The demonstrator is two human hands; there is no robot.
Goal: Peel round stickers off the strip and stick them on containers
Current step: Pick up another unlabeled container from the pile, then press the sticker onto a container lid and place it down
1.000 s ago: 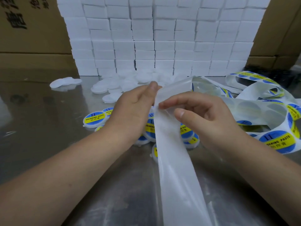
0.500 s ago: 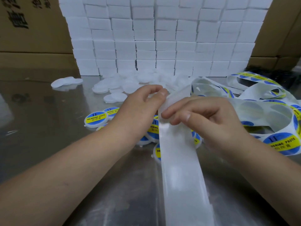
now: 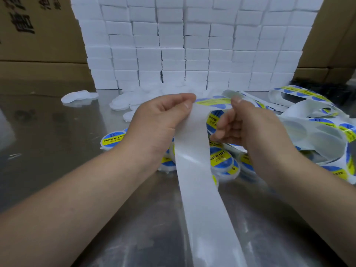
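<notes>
Two hands that pinched close together a second ago have drawn apart. At 9 o'clock the steel table (image 3: 57, 151) offers the most open room, with white unlabelled containers (image 3: 123, 102) beyond at 11. Your left hand (image 3: 159, 120) pinches the top edge of the strip (image 3: 200, 189), which runs down to 6 o'clock over labelled containers (image 3: 223, 162). Just right of that pinch a blue and yellow sticker (image 3: 216, 118) now shows, so peeling seems under way. Your right hand (image 3: 256, 128) has curled fingers and a raised thumb; what it clamps I cannot tell. At 3 o'clock tangled spent strip (image 3: 317, 132) crowds that side.
</notes>
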